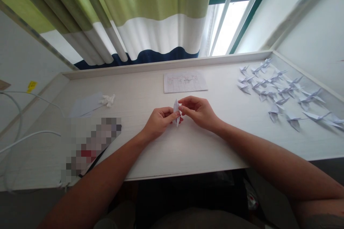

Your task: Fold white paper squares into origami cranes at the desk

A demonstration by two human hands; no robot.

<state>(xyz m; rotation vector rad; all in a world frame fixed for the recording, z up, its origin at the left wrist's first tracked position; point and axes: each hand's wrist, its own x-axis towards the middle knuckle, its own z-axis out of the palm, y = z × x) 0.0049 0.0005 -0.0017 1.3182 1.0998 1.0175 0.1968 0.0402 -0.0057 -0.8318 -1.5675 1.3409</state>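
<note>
A small white piece of folded paper [176, 106], narrow and pointed at both ends, stands upright above the desk. My left hand [159, 121] pinches its lower half between thumb and fingers. At the paper's upper right edge, my right hand [200, 111] has its thumb and forefinger closed on it; the other fingers curl behind. The exact folds are too small to make out. To the right lie several finished white paper cranes [274, 86], grouped loosely on the desk.
The white desk [145, 157] has a raised back edge. Behind my hands lies a printed sheet [185, 82]. On the left are paper sheets [84, 105], a crumpled tissue [108, 101], a blurred-out object [94, 146] and white cables [29, 136]. Curtains [158, 18] hang behind.
</note>
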